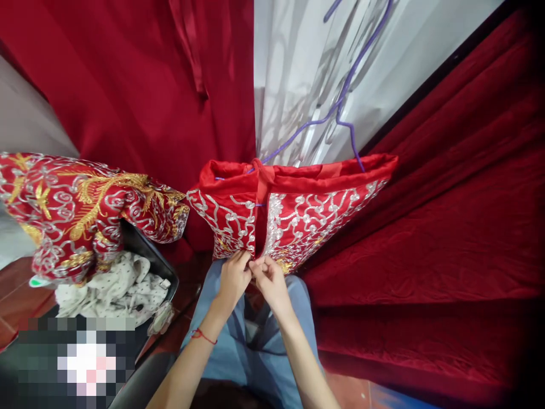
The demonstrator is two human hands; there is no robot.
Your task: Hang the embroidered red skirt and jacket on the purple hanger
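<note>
A red embroidered skirt [327,207] with silver and gold patterning hangs by its waistband from a purple wire hanger [351,74]. Below the waistband an open slit runs down its front. At the bottom of this slit my left hand [235,274] pinches the left edge of the fabric. Close beside it, my right hand [268,278] has thumb and fingers closed on the right edge. The fingertips of both hands nearly meet. Whatever fastening lies between them is too small to make out.
To the left, a red embroidered jacket [97,210] drapes over a dark chair [147,244], above a crumpled white dotted cloth [114,287]. Red curtains [426,255] hang at the right and behind. A white curtain [293,74] is behind the hanger. The lower left is pixelated.
</note>
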